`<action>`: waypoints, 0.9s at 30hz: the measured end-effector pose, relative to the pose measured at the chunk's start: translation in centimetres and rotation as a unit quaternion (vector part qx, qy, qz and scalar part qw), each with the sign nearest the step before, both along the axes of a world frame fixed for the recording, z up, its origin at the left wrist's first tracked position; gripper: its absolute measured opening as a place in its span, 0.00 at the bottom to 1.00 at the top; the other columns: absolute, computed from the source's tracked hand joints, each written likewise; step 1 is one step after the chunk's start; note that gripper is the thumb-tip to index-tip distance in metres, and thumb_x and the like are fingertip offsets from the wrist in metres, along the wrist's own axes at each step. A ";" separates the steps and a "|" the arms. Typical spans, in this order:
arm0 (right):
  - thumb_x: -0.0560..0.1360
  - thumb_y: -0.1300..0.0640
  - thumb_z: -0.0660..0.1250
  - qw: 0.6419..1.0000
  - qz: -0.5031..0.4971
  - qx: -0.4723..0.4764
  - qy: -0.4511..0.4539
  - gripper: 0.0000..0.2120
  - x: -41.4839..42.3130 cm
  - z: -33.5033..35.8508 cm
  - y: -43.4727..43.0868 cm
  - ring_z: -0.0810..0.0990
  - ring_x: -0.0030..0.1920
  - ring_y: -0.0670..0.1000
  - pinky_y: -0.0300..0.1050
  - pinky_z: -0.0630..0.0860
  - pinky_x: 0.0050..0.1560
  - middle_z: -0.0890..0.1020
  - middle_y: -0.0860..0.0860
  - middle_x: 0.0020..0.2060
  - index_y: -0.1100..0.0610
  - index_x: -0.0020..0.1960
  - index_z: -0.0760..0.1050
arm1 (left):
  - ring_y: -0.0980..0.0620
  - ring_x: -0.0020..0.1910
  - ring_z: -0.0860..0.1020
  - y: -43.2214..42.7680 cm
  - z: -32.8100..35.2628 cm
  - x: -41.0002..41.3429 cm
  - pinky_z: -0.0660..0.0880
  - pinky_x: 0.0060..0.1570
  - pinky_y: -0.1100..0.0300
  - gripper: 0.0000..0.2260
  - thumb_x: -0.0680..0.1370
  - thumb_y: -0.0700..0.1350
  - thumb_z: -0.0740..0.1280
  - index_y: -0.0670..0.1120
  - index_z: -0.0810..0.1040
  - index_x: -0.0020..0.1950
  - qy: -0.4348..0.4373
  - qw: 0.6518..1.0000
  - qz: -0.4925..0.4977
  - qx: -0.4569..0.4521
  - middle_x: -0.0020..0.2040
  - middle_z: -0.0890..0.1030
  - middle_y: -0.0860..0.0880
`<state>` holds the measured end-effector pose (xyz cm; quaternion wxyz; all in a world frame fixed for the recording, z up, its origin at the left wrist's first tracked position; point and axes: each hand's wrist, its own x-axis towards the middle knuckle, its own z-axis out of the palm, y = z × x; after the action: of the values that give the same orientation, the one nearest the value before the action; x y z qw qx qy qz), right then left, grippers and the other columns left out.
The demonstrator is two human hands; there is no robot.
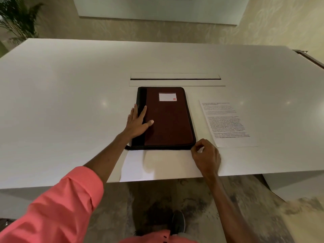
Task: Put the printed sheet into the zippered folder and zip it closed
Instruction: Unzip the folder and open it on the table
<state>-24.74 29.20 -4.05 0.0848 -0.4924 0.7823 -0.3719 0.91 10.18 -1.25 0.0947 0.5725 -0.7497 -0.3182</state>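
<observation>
A dark red zippered folder (168, 118) with a black spine and a white label lies flat and closed on the white table (70, 95). My left hand (137, 122) rests flat on its left side, fingers spread over the spine. My right hand (206, 156) is at the folder's near right corner, fingers pinched together by the zipper edge; whether it holds the zip pull is hidden. The printed sheet (226, 122) lies flat on the table just right of the folder, untouched.
A long cable slot (175, 78) is cut into the table just behind the folder. The table's near edge runs below my right hand. A potted plant (15, 18) stands at the far left. My shoe shows on the floor below.
</observation>
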 end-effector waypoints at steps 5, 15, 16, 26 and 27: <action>0.72 0.56 0.78 1.000 -0.011 0.001 0.009 0.09 2.6 0.1 0.8 0.80 0.36 0.45 0.39 0.75 0.39 0.84 0.41 0.37 0.47 0.40 0.79 | 0.40 0.89 0.34 1.1 0.1 0.4 0.37 0.88 0.42 0.42 0.87 0.60 0.63 0.54 0.37 0.90 0.035 0.998 0.025 0.043 0.87 0.28 0.46; 0.74 0.55 0.75 0.996 0.080 0.006 0.027 0.06 9.7 0.3 -0.2 0.81 0.36 0.49 0.49 0.79 0.45 0.83 0.43 0.40 0.49 0.40 0.79 | 0.37 0.88 0.34 2.2 0.2 1.4 0.38 0.87 0.38 0.42 0.87 0.62 0.62 0.58 0.34 0.89 0.040 0.994 0.018 0.104 0.88 0.28 0.51; 0.74 0.55 0.75 0.995 0.091 0.008 0.032 0.06 10.3 0.4 -0.4 0.81 0.36 0.49 0.50 0.79 0.46 0.83 0.43 0.40 0.49 0.41 0.79 | 0.37 0.88 0.33 2.2 0.3 1.5 0.38 0.87 0.38 0.42 0.87 0.62 0.62 0.58 0.34 0.89 0.036 0.993 0.014 0.108 0.87 0.28 0.51; 0.75 0.55 0.72 0.983 0.169 0.000 0.069 0.04 16.0 0.4 -1.9 0.78 0.35 0.47 0.47 0.76 0.46 0.82 0.43 0.38 0.49 0.43 0.78 | 0.35 0.89 0.38 1.4 1.5 3.1 0.42 0.88 0.38 0.34 0.91 0.55 0.56 0.57 0.35 0.89 -0.009 0.989 -0.033 0.143 0.88 0.30 0.50; 0.75 0.55 0.71 0.982 0.175 0.000 0.073 0.04 16.6 0.3 -2.0 0.77 0.35 0.47 0.46 0.75 0.46 0.82 0.43 0.39 0.49 0.44 0.78 | 0.35 0.89 0.38 1.5 1.4 3.2 0.42 0.88 0.38 0.34 0.91 0.55 0.55 0.57 0.35 0.89 -0.016 0.990 -0.037 0.137 0.88 0.30 0.49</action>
<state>-8.09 27.21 -3.70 0.0911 -0.6473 0.6885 -0.3142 4.12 11.71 0.12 -0.0089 0.5568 -0.7211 -0.4123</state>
